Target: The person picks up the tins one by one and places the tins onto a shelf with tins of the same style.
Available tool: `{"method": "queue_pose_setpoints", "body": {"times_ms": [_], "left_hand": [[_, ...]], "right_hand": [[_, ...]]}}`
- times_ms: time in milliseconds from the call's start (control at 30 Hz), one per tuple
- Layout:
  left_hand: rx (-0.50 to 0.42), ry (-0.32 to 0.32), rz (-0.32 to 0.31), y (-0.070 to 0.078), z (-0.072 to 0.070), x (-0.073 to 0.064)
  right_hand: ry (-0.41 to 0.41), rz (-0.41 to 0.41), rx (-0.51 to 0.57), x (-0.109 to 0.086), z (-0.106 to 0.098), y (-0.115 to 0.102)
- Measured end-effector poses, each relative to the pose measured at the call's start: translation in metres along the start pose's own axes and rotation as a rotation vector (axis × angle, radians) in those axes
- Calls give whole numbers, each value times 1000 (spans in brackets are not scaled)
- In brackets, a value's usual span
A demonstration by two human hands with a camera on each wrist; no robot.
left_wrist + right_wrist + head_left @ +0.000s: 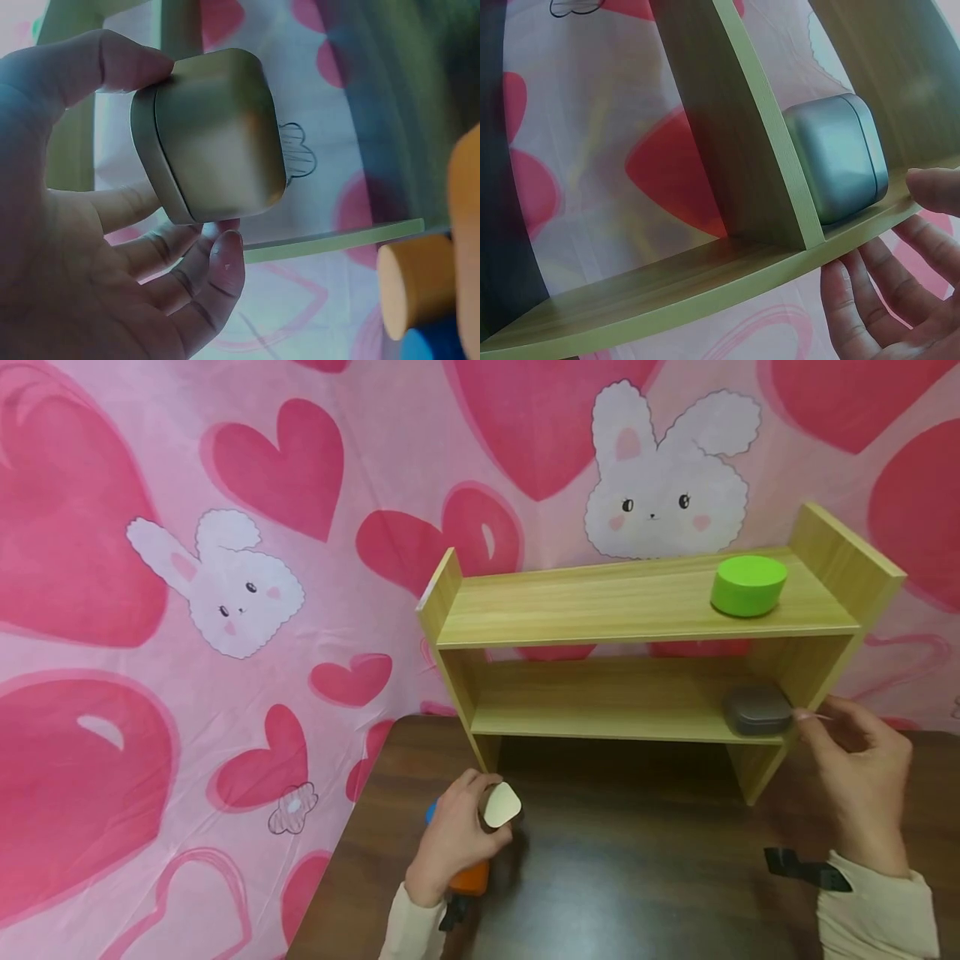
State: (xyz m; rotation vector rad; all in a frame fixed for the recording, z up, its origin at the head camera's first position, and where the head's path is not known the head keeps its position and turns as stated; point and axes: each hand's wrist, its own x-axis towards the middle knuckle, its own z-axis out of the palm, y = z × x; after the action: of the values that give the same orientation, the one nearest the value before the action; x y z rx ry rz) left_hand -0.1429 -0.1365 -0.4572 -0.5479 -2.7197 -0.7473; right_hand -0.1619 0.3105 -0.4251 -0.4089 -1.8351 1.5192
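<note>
My left hand (459,827) holds a small gold tin (217,135) with rounded corners, thumb on one side and fingers on the other. In the head view the tin's pale face (502,805) points up, close to the front left foot of the wooden shelf (555,731). My right hand (862,760) grips the shelf's right side panel, its thumb (934,189) at the inner edge and the other fingers outside. Just inside that panel, a dark grey tin (757,710) sits at the right end of the middle board.
A bright green round box (748,586) stands on the shelf's top board, toward the right. An orange object (470,880) and a blue one (431,811) lie partly hidden by my left hand on the dark wooden table (630,868). Pink heart-patterned cloth (360,460) hangs behind.
</note>
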Motion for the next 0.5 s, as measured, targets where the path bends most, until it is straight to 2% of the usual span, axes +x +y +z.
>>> {"method": "queue_pose_setpoints", "body": {"times_ms": [167, 500], "left_hand": [[8, 11, 12, 3, -6, 4], [-27, -13, 2, 10, -17, 12]], "right_hand": [[2, -3, -13, 0, 1, -1], [3, 9, -30, -1, -1, -2]]}}
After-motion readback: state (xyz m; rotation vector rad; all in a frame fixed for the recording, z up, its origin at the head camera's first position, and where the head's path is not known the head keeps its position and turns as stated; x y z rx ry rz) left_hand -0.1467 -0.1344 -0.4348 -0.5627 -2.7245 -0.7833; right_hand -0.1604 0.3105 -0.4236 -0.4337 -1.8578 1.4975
